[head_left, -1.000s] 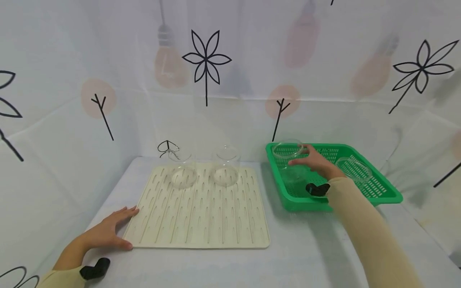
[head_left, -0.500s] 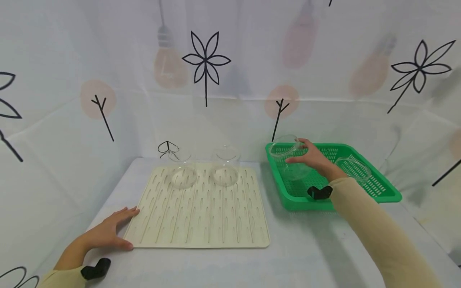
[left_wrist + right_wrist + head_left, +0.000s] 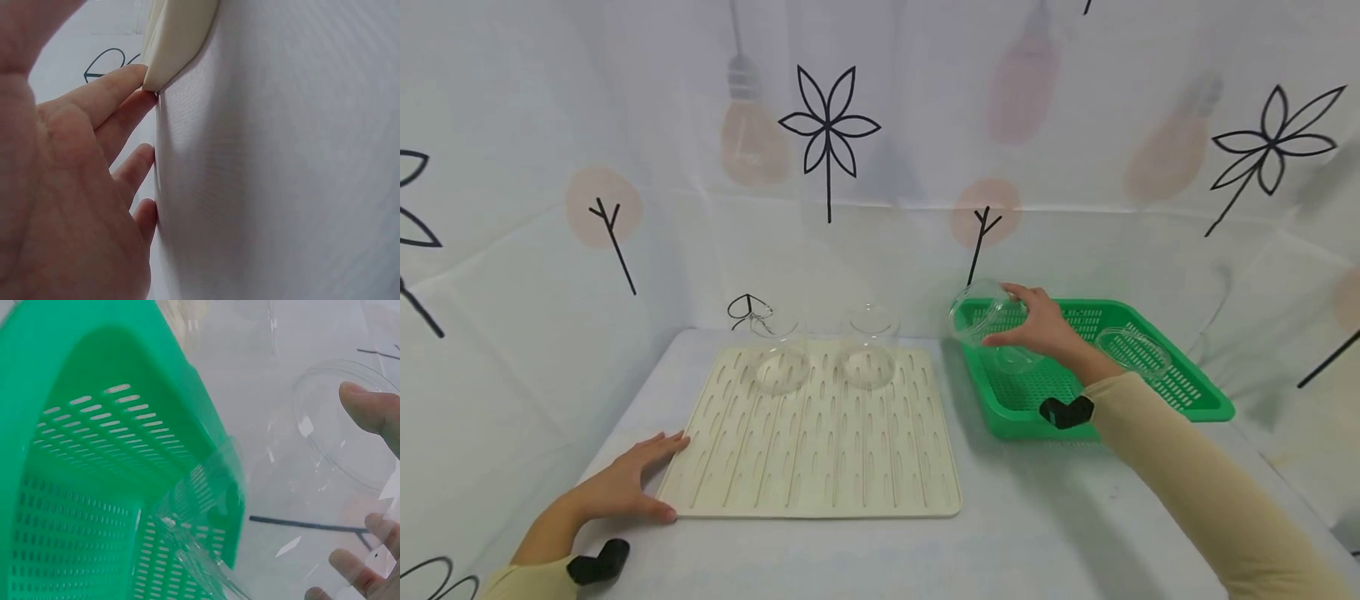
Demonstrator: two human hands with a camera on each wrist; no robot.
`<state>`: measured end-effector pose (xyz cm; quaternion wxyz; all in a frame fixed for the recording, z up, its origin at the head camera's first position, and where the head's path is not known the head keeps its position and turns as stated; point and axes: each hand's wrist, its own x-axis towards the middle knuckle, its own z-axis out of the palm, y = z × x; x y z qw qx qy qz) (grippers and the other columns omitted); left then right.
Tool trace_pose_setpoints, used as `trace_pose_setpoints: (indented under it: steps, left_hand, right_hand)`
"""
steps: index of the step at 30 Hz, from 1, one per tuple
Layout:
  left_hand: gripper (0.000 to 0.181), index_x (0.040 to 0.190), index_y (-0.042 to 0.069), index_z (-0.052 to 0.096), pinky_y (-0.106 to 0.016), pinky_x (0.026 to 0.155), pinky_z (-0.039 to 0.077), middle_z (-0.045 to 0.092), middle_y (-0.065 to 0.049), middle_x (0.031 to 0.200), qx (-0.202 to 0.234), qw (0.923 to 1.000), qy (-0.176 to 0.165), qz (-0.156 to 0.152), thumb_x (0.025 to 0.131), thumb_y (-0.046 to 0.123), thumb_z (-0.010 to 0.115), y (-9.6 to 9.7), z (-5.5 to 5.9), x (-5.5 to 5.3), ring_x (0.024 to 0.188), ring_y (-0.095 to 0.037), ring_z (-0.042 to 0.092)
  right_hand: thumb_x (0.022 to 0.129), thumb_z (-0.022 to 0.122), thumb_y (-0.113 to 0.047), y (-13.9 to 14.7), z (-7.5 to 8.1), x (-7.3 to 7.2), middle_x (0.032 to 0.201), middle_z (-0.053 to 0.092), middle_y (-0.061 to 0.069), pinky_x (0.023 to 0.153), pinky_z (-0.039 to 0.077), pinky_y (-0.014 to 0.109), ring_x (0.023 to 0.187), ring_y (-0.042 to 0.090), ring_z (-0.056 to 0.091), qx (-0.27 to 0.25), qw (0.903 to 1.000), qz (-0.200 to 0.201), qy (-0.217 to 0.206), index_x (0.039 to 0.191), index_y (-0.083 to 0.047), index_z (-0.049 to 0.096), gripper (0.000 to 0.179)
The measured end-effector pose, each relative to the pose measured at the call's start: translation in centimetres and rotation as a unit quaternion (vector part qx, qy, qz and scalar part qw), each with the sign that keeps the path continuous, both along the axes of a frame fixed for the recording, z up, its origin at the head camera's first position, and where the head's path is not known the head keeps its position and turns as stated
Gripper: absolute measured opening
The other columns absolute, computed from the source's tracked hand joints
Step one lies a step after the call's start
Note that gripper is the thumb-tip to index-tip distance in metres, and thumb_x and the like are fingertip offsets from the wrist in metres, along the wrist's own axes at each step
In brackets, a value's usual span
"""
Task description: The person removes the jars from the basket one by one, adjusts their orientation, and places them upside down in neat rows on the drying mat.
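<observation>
My right hand [image 3: 1043,327] grips a clear round jar [image 3: 976,315], thumb on the near side and fingers on the far side. The jar is tilted, its mouth up and left, above the left end of a green basket [image 3: 1030,429]. In the right wrist view, its wide rim [image 3: 315,447] stands beyond the basket wall. My left hand [image 3: 621,483] touches the left edge of a cream ridged mat [image 3: 805,467], fingers fairly straight. The left wrist view has those fingertips [image 3: 147,215] along the mat's corner and the cloth. Two more clear jars [image 3: 781,371] [image 3: 870,367] stand upright at the mat's back.
Another clear round piece [image 3: 1133,352] lies in the basket's right part; its kind is hard to tell. A white cloth [image 3: 820,558] covers the table. Printed fabric [image 3: 880,258] hangs behind and at the sides, close to the mat's back.
My right hand has lifted the jar slightly and moved it left, tipping it from upright to tilted over the basket's left end. My left hand has stayed at the mat's edge.
</observation>
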<state>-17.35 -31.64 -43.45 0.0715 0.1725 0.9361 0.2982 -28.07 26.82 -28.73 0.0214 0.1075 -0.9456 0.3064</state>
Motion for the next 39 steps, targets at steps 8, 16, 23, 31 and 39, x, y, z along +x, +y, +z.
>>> trace_pose_setpoints:
  steps: [8,16,23,31,39]
  left_hand:
    - [0.098,0.135,-0.004,0.042,-0.073,0.093,0.015,0.033,-0.028,0.141,0.001,1.0000,-0.005,0.000,0.057,0.036,0.086,0.0,0.1,0.2,0.127,-0.055,0.017]
    - [0.099,0.136,-0.004,0.042,-0.072,0.094,0.015,0.033,-0.028,0.142,-0.008,1.0000,-0.006,0.001,0.058,0.038,0.085,0.1,0.2,0.3,0.128,-0.055,0.016]
    - [0.099,0.136,-0.005,0.041,-0.072,0.093,0.015,0.032,-0.028,0.142,-0.002,1.0000,-0.007,-0.005,0.058,0.037,0.085,0.1,0.6,0.2,0.127,-0.055,0.017]
    - [0.101,0.136,-0.006,0.040,-0.071,0.095,0.015,0.031,-0.029,0.142,-0.009,0.9997,-0.021,-0.003,0.057,0.038,0.085,0.3,0.7,0.2,0.128,-0.055,0.017]
    - [0.104,0.137,-0.006,0.038,-0.068,0.097,0.018,0.030,-0.030,0.142,-0.009,0.9995,-0.028,-0.007,0.057,0.039,0.086,0.4,1.0,0.3,0.128,-0.054,0.020]
  right_hand:
    - [0.067,0.079,-0.051,-1.1,0.5,0.8,0.141,0.021,0.027,0.084,0.025,0.073,0.123,0.053,0.021,0.063,0.9975,0.000,0.030,0.148,-0.018,0.024,0.103]
    - [0.064,0.082,-0.046,-2.5,0.9,1.7,0.136,0.029,0.024,0.080,0.030,0.062,0.117,0.048,0.027,0.086,0.9936,0.013,0.073,0.146,-0.020,0.030,0.100]
    - [0.063,0.084,-0.043,-3.4,1.0,2.2,0.131,0.033,0.021,0.081,0.027,0.062,0.116,0.046,0.028,0.100,0.9911,0.020,0.086,0.145,-0.021,0.032,0.100]
    - [0.061,0.085,-0.041,-4.7,1.3,2.7,0.131,0.033,0.021,0.080,0.027,0.061,0.116,0.045,0.028,0.111,0.9873,0.038,0.107,0.144,-0.020,0.035,0.099]
    - [0.061,0.085,-0.041,-5.9,1.5,3.4,0.132,0.033,0.020,0.081,0.026,0.059,0.116,0.044,0.028,0.123,0.9848,0.048,0.113,0.144,-0.019,0.036,0.098]
